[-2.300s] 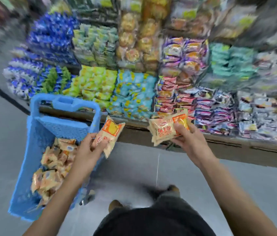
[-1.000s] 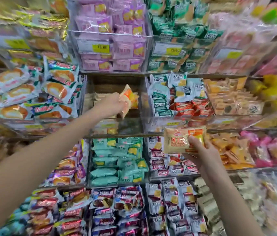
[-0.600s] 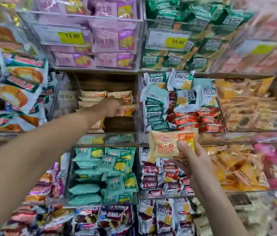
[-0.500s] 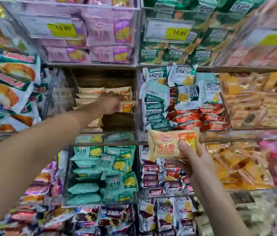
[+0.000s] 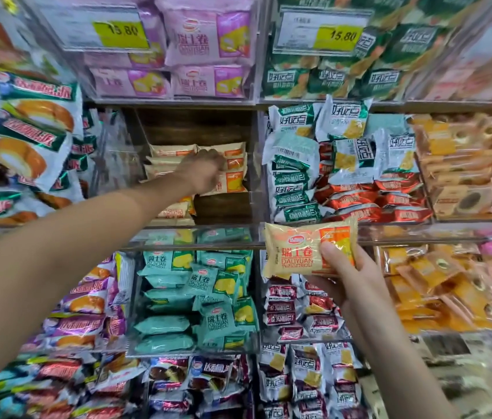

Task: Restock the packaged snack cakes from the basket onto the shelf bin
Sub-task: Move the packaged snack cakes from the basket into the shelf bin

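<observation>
The shelf bin [image 5: 193, 128] is a clear-walled compartment with a dark wooden back at mid height. Inside it lies a stack of cream-and-orange snack cakes [image 5: 172, 152]. My left hand [image 5: 202, 170] reaches into the bin, its fingers curled on a snack cake [image 5: 232, 182] at the right of that stack. My right hand [image 5: 347, 276] holds another cream-and-orange snack cake [image 5: 296, 252] flat, below and to the right of the bin, in front of the shelf edge. The basket is out of view.
Teal roll packets [image 5: 196, 285] fill the bin below. Green and white packets [image 5: 299, 164] crowd the bin to the right, pink packets [image 5: 202, 49] the one above. Price tags [image 5: 120, 33] hang on the upper bins. Large cake bags [image 5: 27, 140] hang at left.
My view swung up from the basket and floor to the shelf. My left hand carried its snack cake into the bin and onto the stack. My right hand still holds its packet.
</observation>
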